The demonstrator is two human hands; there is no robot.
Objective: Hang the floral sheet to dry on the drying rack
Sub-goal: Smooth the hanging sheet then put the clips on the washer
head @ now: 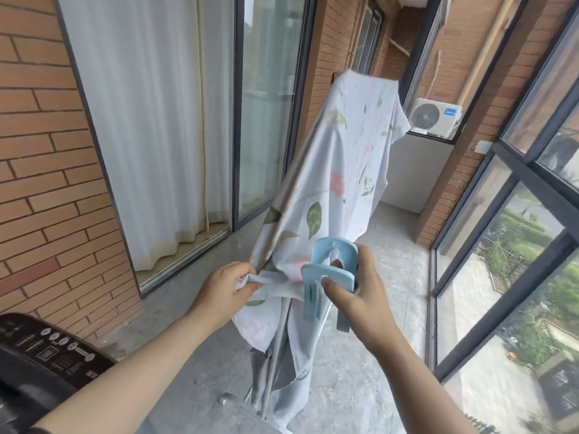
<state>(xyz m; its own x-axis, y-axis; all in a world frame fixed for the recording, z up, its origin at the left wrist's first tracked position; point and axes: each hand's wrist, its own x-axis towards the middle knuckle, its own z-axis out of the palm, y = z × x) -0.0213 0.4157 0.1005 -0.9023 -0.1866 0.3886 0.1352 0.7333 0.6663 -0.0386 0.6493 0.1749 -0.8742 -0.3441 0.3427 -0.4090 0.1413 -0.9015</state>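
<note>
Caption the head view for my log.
Left hand pinches the sheet draped on the rack; right hand holds a blue clip.

Soft daylight, slight blur, wide-angle edge distortion

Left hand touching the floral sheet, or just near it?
Touching. The head view shows the left hand pinching a bunched corner of the floral sheet between thumb and fingers, no gap.

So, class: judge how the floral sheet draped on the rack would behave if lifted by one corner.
Probably floppy: the floral sheet sags in folds off the drying rack. Likely light: the left hand bunches its edge with a pinch. May slip: the right hand holds a blue clip.
</note>
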